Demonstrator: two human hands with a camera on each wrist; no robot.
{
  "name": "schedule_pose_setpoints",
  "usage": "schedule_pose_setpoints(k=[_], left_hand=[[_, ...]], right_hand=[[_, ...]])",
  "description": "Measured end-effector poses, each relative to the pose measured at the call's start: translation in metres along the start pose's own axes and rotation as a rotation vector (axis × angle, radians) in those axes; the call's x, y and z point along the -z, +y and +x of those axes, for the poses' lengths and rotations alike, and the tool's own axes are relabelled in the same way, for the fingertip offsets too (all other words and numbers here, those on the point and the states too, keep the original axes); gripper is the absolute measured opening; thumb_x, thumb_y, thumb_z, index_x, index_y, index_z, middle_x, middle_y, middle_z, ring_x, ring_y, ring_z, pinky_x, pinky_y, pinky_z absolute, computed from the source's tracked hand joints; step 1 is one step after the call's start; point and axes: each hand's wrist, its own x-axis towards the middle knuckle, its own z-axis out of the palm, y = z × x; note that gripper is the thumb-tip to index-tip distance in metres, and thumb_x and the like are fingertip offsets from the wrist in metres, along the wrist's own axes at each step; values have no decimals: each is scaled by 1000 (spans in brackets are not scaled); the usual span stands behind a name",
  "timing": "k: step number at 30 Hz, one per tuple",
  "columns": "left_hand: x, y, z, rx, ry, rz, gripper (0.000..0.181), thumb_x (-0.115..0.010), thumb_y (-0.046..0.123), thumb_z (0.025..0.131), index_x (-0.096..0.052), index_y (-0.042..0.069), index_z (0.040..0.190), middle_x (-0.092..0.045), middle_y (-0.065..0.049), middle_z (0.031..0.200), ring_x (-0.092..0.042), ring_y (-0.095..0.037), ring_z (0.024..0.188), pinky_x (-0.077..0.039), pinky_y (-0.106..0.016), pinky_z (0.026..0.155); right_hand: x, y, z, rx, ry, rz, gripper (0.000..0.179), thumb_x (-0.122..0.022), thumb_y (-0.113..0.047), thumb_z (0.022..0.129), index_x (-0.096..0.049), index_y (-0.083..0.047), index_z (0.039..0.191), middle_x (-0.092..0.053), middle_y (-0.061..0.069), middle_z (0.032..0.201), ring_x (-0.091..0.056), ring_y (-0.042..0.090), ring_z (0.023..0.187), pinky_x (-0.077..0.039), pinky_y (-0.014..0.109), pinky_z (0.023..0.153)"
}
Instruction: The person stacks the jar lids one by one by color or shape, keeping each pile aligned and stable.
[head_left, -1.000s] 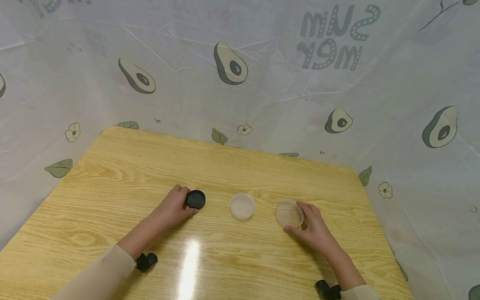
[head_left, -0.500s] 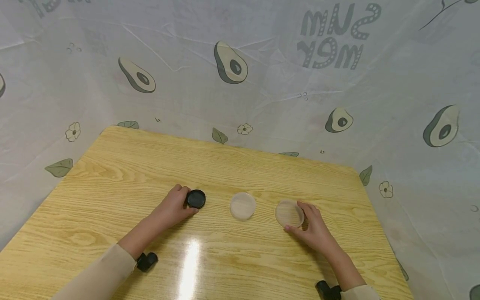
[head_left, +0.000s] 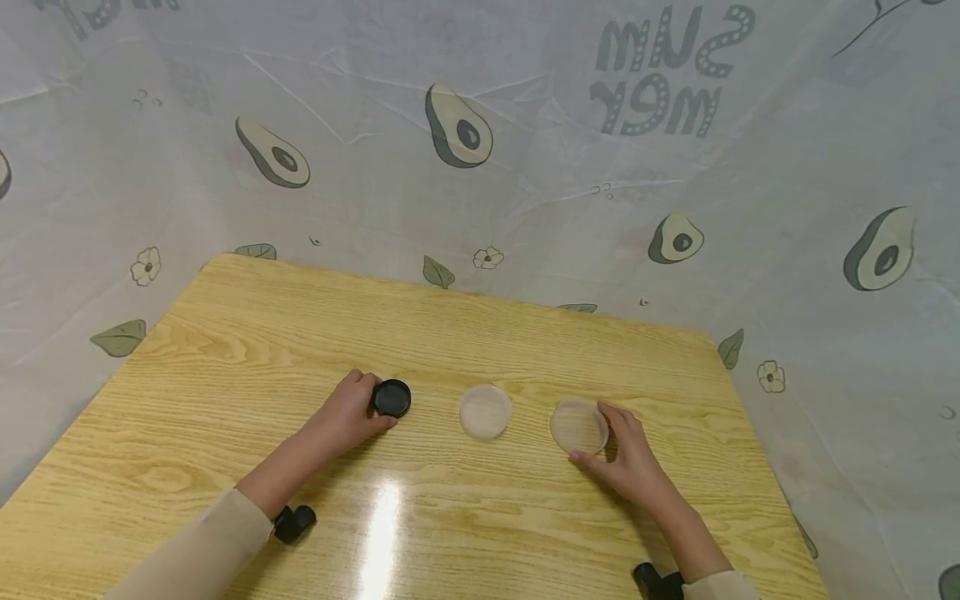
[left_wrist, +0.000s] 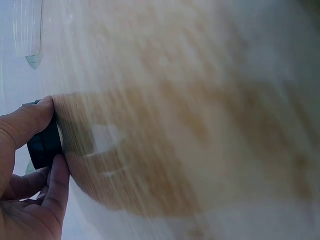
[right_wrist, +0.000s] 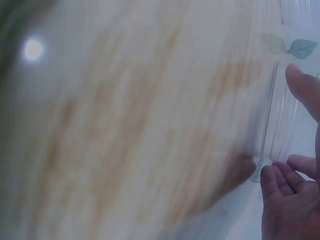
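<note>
At the left of the head view, my left hand (head_left: 350,415) grips a small black round lid (head_left: 392,398) by its near side, thumb in front and fingers behind. The left wrist view shows the lid's dark side wall (left_wrist: 45,145) between thumb and fingers, down at the table. On the right, my right hand (head_left: 630,458) holds a clear round plastic container (head_left: 578,427) between thumb and fingers; its ridged transparent side (right_wrist: 277,115) stands on the table in the right wrist view. Between the hands sits another clear round container (head_left: 485,412), touched by neither.
A wood-grain table (head_left: 450,517) carries all three round things in a row. A pale curtain (head_left: 360,208) printed with avocados and leaves hangs behind and around its edges. Light glares off the near tabletop. Black wrist cameras (head_left: 294,525) sit by both sleeves.
</note>
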Motion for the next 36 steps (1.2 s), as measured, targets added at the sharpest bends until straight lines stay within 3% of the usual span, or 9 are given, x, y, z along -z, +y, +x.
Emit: schedule_pose_setpoints(k=[16, 28, 36], left_hand=[[-1, -1, 7, -1, -10, 11, 54, -85, 19, 90, -59, -12, 125, -56, -18, 106, -51, -23, 85, -50, -41, 79], [-1, -2, 5, -3, -9, 15, 57, -85, 19, 89, -57, -14, 127, -56, -21, 109, -54, -25, 89, -51, -44, 82], [-1, -5, 3, -24, 14, 27, 62, -86, 20, 88, -57, -16, 128, -56, -24, 111, -55, -28, 92, -52, -46, 83]], right_hand=[[1, 1, -5, -29, 9, 55, 93, -83, -35, 92, -32, 7, 158, -36, 33, 154, -49, 53, 134, -46, 66, 105], [5, -3, -8, -16, 27, 37, 84, -77, -33, 97, -33, 1, 160, -34, 29, 158, -37, 46, 138, -41, 73, 103], [8, -6, -6, 10, 50, 39, 83, -77, -32, 97, -33, 1, 159, -33, 31, 159, -28, 51, 144, -35, 77, 105]])
